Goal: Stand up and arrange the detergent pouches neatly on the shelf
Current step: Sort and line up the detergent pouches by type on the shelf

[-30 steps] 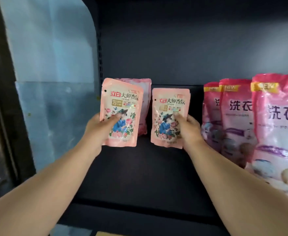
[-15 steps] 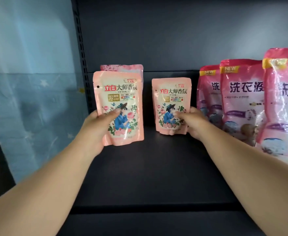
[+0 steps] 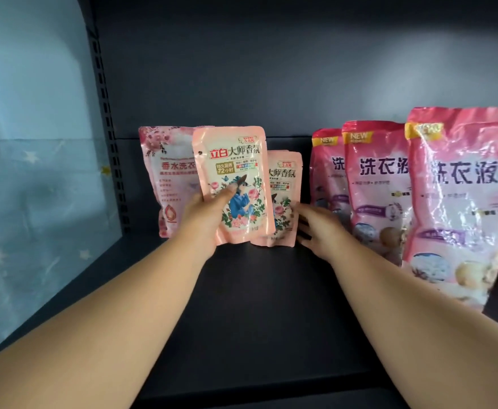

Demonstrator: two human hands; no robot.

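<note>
Left hand [image 3: 203, 215] around peach pouch [image 3: 233, 178]

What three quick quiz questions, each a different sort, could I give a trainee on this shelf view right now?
1. True or false: the left hand grips a small peach pouch with a flower picture.
2. Multiple choice: the right hand is (A) gripping a large pink pouch, (B) open beside the second peach pouch, (C) out of view.
3. Fill in: the three large pink pouches stand on the ____ side of the shelf.

Key: 1 true; 2 B; 3 right.
</note>
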